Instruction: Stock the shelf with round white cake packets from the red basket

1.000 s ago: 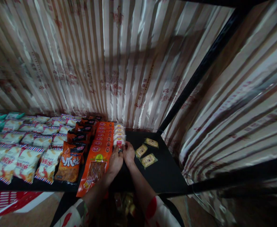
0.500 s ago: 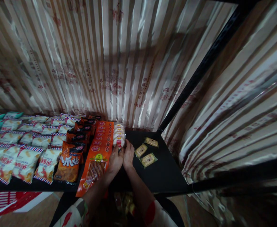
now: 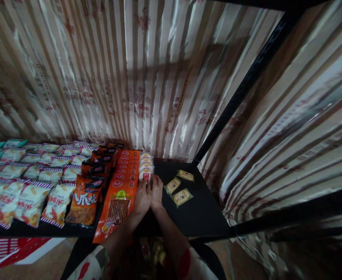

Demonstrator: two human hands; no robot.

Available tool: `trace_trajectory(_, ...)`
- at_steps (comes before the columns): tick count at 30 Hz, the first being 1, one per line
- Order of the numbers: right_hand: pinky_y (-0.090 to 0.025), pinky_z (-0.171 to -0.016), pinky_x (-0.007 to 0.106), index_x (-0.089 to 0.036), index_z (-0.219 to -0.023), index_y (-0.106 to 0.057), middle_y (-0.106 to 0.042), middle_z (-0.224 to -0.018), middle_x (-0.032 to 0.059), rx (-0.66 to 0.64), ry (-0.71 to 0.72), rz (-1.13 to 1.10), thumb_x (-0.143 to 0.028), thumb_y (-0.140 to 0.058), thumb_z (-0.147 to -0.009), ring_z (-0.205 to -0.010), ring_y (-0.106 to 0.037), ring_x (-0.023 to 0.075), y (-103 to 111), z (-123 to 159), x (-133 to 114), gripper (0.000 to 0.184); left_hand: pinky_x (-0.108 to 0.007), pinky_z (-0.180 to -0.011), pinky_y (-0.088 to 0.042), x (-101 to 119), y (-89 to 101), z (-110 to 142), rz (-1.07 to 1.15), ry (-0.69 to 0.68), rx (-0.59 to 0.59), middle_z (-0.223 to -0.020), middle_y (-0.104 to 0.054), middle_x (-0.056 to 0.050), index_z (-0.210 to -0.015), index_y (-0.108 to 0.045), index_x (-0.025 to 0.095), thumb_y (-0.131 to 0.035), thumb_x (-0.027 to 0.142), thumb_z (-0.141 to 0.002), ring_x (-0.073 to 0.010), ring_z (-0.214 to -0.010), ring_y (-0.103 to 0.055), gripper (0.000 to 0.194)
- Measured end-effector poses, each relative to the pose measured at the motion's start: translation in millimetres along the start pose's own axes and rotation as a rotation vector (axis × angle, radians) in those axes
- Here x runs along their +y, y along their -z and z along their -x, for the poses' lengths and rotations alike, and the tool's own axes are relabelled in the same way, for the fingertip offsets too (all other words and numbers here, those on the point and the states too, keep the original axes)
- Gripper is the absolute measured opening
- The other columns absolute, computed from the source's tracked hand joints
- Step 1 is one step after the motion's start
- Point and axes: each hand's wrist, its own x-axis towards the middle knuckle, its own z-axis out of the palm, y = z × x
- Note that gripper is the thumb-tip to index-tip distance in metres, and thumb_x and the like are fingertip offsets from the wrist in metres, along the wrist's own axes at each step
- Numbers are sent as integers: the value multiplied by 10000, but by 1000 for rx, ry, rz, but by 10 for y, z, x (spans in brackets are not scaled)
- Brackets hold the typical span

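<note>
At the front of a short row of white snack packets, my left hand (image 3: 143,199) and my right hand (image 3: 156,191) close in side by side. Between their fingers is the nearest white snack packet (image 3: 146,177), which has a red label; its lower part is hidden by my hands. More white packets (image 3: 146,160) lie behind it in an overlapping line. Just left of my left hand is a fanned row of orange packs of brown sticks (image 3: 118,208). To the right of my right hand lie three small yellow wrapped cakes (image 3: 181,197) on the black shelf (image 3: 204,210).
Orange and black snack bags (image 3: 85,202) and several rows of white snack bags (image 3: 33,202) fill the shelf's left side. A slanted black post (image 3: 237,91) rises at the right, and striped printed sheeting (image 3: 159,77) hangs behind. A red crate (image 3: 6,252) is below left.
Both hands stay at the front white packet, with the right fingers now curled more over its edge. The whole view has shifted slightly.
</note>
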Motion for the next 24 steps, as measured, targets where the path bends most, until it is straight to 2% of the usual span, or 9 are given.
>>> trace_trajectory(3,-375,-936,354,-171,-1163,-531,-475,-1214,118,4,-12,-6,-158,-436,-759,-1099,-419,219,2,10,-10,415,-309,-1077,-254,14,21,7,-29,10,-26,-1351,-419,-143,-1240,-461,70,-385,145,-823,-192,-1274,-348,431)
trace_trajectory(7,-380,-936,340,-167,-1107,-574,-485,-1195,114,10,1,-30,-164,-444,-763,-1082,-433,209,53,57,-44,368,-319,-1076,-265,40,30,46,-40,-36,10,-1319,-457,-154,-1208,-496,64,-391,132,-816,-202,-1256,-378,412)
trace_trajectory(14,-387,-920,325,-171,-1072,-599,-523,-1163,102,-28,15,-42,-146,-435,-761,-1061,-457,194,269,259,-140,353,-300,-1042,-303,54,-1,248,-89,-59,-18,-1262,-510,-175,-1194,-503,39,-356,143,-838,-198,-1203,-444,400)
trace_trajectory(19,-401,-888,310,-164,-1021,-614,-576,-1109,91,-83,0,-41,-105,-414,-740,-1002,-499,182,425,444,-179,350,-278,-1010,-337,-9,-4,428,-55,-87,-46,-1222,-559,-100,-1170,-530,130,-366,149,-831,-163,-1148,-489,377)
trace_trajectory(24,-416,-860,286,-134,-994,-616,-614,-1022,97,-115,-23,-71,-115,-384,-767,-956,-532,175,557,687,-230,325,-277,-986,-361,-75,-17,691,-41,-114,-51,-1203,-574,-75,-1156,-532,153,-352,158,-835,-157,-1119,-508,368)
